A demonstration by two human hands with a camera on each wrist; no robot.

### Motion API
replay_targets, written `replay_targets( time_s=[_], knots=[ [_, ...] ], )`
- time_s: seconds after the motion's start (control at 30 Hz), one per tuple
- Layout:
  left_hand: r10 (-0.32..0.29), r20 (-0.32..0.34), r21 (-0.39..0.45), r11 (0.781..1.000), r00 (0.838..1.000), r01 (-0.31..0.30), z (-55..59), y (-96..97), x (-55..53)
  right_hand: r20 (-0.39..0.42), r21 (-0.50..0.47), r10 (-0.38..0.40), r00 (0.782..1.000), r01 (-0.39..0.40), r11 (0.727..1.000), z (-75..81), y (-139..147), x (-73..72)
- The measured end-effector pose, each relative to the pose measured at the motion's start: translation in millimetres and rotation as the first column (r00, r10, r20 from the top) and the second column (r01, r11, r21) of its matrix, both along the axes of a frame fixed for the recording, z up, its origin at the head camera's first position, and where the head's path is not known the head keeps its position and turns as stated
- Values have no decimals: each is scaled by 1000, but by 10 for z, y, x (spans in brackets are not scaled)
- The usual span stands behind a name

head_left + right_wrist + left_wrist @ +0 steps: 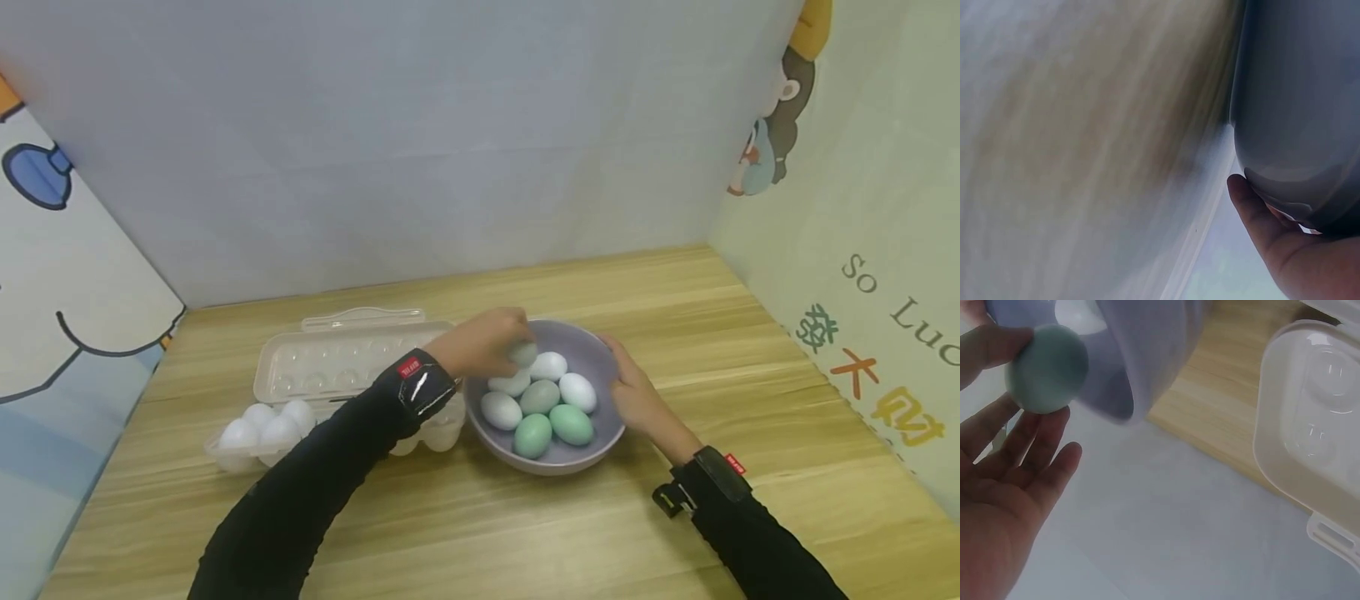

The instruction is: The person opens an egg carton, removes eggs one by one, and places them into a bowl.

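Observation:
Over the left back part of a purple-grey bowl [495,433], my left hand [483,342] pinches a pale green egg [1047,369] between thumb and fingertips. Below it in the bowl lie several eggs: white ones such as the white egg [577,392], a grey-green egg [540,397] and brighter green ones such as the green egg [532,436]. My right hand [637,392] grips the bowl's right rim. In the right wrist view its fingers [1254,212] lie against the bowl's outer wall.
Left of the bowl stands a clear plastic egg carton [258,367], its lid laid back. Several white eggs [279,435] sit in its left end; my left forearm hides part of it. A wall [450,208] rises behind the wooden table [480,533].

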State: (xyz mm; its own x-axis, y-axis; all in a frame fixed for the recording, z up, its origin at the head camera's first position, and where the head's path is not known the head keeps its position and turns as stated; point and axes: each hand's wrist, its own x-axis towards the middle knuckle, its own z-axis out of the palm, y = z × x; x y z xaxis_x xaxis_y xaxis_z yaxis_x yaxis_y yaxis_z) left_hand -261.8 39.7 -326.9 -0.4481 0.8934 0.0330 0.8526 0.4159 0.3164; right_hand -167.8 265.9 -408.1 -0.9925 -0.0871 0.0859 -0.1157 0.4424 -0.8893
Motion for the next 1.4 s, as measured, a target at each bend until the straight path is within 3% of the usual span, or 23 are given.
replay_targets(
  time_s=[0.2,0.5,0.83,0.93,1.07,1.17,1.27,1.4],
  knots=[
    [36,-23,-80,996,999,-38,-77,128,-42,-15,1,-1,1000,1,1000,-15,8,-14],
    [86,-50,-163,982,995,-93,-149,188,13,-27,3,-3,1000,3,1000,-29,13,-20],
    [40,-161,-203,976,986,-73,-245,179,36,-21,7,-2,1000,2,1000,-35,11,-20],
    [17,-239,-226,971,971,-73,-273,186,49,-20,6,-7,1000,7,1000,-42,11,-15],
    [-42,-363,-287,956,931,-68,-288,200,89,-9,-3,-10,1000,10,1000,-57,8,0],
    [-62,-401,-307,949,914,-71,-291,202,120,-6,-12,-7,1000,7,1000,-61,-2,8],
    [-59,-386,-298,952,921,-65,-276,193,131,-11,-13,-8,1000,8,1000,-58,-3,0],
    [-13,-276,-280,958,961,-67,-127,124,181,-11,-2,-6,1000,6,1000,-42,22,-9]
  ],
)
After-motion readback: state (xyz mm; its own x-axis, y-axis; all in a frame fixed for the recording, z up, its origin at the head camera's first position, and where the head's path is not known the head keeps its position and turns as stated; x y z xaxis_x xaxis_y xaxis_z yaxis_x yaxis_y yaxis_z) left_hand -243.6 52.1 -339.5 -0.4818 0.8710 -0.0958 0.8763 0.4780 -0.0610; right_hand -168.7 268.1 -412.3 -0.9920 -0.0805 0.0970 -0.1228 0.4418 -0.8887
